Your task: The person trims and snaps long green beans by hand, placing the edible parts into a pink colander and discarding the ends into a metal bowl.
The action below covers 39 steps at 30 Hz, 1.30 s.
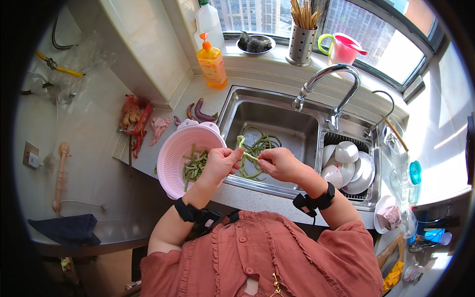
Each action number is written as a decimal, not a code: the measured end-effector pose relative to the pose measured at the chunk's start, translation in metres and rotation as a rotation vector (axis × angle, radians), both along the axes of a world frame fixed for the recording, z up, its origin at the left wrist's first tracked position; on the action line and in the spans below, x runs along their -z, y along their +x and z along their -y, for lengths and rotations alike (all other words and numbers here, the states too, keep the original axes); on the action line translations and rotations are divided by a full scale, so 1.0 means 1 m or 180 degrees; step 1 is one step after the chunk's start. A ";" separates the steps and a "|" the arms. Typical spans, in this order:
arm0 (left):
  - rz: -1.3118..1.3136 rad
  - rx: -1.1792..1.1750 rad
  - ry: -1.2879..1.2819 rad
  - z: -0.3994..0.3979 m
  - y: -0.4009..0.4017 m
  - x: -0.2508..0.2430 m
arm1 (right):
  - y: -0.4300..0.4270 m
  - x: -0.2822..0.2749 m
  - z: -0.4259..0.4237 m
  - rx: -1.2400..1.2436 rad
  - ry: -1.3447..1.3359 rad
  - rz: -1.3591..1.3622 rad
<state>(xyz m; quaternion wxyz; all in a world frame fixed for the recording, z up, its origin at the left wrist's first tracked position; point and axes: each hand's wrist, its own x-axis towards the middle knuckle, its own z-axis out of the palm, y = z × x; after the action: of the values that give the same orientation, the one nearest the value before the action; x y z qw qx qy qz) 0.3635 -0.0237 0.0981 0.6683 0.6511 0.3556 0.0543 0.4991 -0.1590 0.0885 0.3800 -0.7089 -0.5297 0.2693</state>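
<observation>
A long green bean (251, 157) stretches between my two hands over the front of the sink's left basin (274, 111). My left hand (222, 163) pinches it between thumb and fingers, its upper end sticking up past the thumb. At the other end, my right hand (279, 163) grips it with the fingertips. Below and behind, several whole long beans (265, 143) lie coiled on the basin's floor. Left of my left hand, a pink plastic colander (171, 148) on the counter holds short bean pieces (195, 165); my left forearm passes over its right side.
A chrome faucet (347, 68) arches over the sink. White bowls and plates (347, 163) fill the rack in the right basin. Purple eggplants (204, 113) lie behind the colander, near an orange soap bottle (212, 68). Meat on a plate (387, 215) sits at the right.
</observation>
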 end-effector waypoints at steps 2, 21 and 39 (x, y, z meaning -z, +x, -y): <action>0.0968 0.0255 0.2522 0.002 -0.002 0.001 | 0.002 -0.001 -0.004 -0.0063 -0.0090 -0.0123; 0.1727 0.0285 0.1427 -0.009 0.018 0.025 | 0.005 0.030 -0.032 -0.0003 0.0819 -0.2532; 0.1654 -0.0367 -0.0011 -0.018 0.017 0.008 | 0.011 0.040 -0.029 0.0386 0.0489 -0.0772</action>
<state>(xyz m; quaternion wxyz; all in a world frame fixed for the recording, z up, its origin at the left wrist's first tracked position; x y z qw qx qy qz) 0.3800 -0.0053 0.0906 0.7341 0.5928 0.2086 0.2571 0.5101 -0.1298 0.0486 0.5099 -0.6707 -0.4552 0.2881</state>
